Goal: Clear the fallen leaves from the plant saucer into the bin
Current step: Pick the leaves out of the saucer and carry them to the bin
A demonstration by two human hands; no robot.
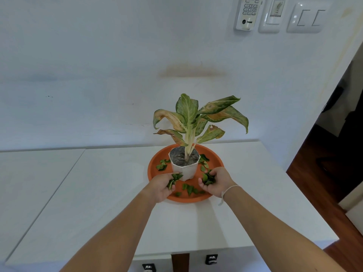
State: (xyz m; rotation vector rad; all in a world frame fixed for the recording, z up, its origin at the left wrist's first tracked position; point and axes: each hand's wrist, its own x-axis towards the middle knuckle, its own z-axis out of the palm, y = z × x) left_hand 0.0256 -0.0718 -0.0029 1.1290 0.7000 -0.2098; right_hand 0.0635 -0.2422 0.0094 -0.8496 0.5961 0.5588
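Note:
An orange plant saucer (217, 163) sits on the white counter with a white pot (185, 169) and its plant (194, 118) standing in the middle. Small green fallen leaves (190, 189) lie scattered in the saucer, some at the front, some left (162, 165) and right of the pot. My left hand (162, 188) rests over the saucer's front left, curled around a few leaves. My right hand (215, 182) is at the front right, cupped around a bunch of leaves. No bin is in view.
The white counter (98, 193) runs along a white wall, with its edge close on the right. A dark wooden floor (318, 167) and a doorway lie to the right. Wall switches (306, 18) and a remote holder (247, 12) hang high up.

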